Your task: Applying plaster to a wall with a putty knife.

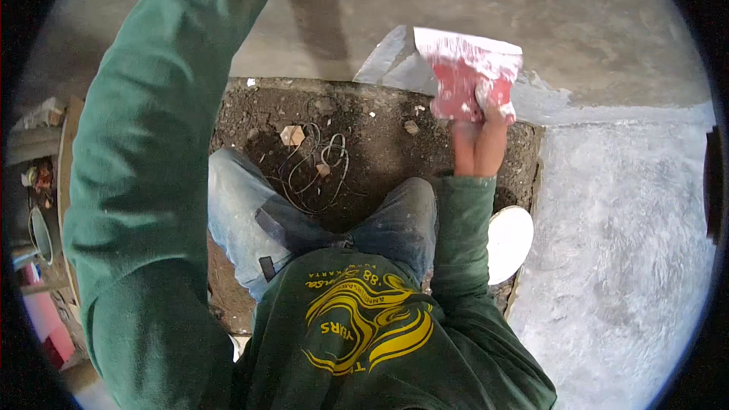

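Observation:
My right hand grips a wide red putty scraper smeared with white compound, held up at the grey plastered wall. Pale wet-looking streaks show on that wall beside the blade. My left arm, in a green sleeve, reaches up past the upper edge; its hand is out of view.
Below the wall is dark soil with a loose cable and small debris. A white round object sits near my right leg, beside a whitish coated surface. Boards and a bucket are at far left.

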Tool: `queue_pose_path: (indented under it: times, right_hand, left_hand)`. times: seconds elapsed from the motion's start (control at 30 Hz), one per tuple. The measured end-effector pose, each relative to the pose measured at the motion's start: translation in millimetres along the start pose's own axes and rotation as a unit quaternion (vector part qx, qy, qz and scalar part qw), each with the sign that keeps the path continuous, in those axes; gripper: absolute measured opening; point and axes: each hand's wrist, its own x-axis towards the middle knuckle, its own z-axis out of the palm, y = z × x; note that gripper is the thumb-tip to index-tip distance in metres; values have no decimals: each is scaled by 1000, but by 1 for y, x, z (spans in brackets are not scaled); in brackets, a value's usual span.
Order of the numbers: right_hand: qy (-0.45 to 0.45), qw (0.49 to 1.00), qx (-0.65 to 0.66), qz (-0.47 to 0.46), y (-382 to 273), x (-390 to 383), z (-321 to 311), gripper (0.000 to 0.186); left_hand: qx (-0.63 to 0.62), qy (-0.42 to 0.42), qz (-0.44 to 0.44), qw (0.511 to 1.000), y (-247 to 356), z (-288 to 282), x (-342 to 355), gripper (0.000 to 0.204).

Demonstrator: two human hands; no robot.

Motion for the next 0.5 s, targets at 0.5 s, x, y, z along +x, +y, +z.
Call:
queue_pose_path:
  times: [0.5]
  right_hand:
    - [292,864,-351,-213,172,84,-144,45]
  left_hand:
    - [167,-28,27,985,15,-5,14,55]
